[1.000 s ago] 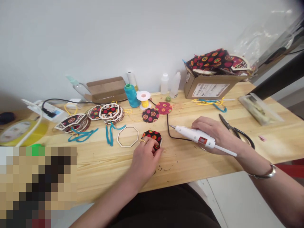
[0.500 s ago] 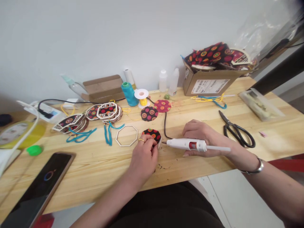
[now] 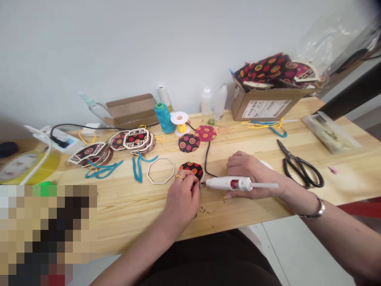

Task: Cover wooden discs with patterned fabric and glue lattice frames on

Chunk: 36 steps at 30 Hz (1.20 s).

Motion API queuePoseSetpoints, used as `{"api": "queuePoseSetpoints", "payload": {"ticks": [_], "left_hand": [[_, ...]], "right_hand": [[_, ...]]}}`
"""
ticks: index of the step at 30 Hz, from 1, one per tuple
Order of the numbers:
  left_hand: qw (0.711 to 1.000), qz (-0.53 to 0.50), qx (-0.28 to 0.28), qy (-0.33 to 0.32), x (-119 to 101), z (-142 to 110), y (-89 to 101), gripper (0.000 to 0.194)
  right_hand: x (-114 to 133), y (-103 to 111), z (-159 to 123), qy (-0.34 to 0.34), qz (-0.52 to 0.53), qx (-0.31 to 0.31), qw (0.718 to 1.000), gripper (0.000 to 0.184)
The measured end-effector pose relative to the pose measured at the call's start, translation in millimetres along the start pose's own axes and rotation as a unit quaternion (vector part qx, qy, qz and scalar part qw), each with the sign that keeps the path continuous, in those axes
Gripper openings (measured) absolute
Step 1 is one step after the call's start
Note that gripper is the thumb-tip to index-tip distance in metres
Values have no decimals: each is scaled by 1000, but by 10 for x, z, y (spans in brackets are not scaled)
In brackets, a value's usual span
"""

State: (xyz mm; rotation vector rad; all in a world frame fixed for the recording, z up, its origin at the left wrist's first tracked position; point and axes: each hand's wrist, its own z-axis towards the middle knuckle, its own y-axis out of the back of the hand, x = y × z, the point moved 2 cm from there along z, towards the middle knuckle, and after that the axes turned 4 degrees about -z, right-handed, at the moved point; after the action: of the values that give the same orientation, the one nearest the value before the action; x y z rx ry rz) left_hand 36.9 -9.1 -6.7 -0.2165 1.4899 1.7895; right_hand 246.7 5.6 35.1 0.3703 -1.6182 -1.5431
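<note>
Craft wkshp, bench w/ glue gun, thread

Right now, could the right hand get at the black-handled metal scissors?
Probably not while full: the right hand holds a white plastic glue gun. Otherwise, access looks free: the black-handled metal scissors lie close by, with nothing visible on top.

No wording legible from my remote post. On the cardboard box, far right, I make out a white label with barcode-like bars and print too small to read. Faint marks on the open brown box; I can't decipher them.
</note>
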Motion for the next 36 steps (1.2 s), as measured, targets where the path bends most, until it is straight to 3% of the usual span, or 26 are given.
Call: {"api": "queuePoseSetpoints", "payload": {"ticks": [25, 36], "left_hand": [[1000, 5, -2, -7, 7, -9, -5, 12], [1000, 3, -5, -8, 0, -7, -3, 12]], "right_hand": [[-139, -13, 2, -47, -3, -26, 999, 45], [-60, -26, -11, -20, 3, -9, 1000, 45]]}}
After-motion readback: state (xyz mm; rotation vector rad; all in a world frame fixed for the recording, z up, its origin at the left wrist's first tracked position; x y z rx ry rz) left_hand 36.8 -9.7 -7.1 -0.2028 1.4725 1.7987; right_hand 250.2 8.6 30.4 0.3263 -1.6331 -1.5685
